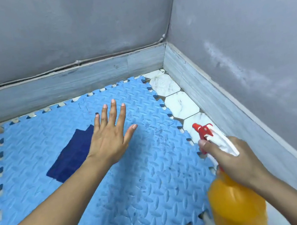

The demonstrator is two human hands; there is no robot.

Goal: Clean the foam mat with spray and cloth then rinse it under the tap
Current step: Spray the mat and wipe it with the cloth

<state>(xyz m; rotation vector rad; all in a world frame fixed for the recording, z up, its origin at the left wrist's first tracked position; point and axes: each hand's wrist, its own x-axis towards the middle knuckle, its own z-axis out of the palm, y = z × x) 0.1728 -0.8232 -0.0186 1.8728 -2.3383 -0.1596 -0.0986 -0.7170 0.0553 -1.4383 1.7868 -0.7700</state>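
Observation:
A light blue foam mat [129, 190] of interlocking puzzle pieces lies flat on the tiled floor in a room corner. A folded dark blue cloth [72, 156] lies on the mat's left half, partly hidden by my left wrist. My left hand [111, 136] is stretched out over the mat's middle, fingers straight and spread, holding nothing; whether it touches the mat is unclear. My right hand [234, 162] grips the neck of an orange spray bottle [235, 203] with a white and red trigger head, held at the mat's right edge, nozzle pointing up and left.
Grey walls [252, 55] meet in a corner beyond the mat, with a pale blue skirting board [61, 87] along their base. White hexagonal floor tiles [180, 105] show between the mat's right edge and the wall, and at the left.

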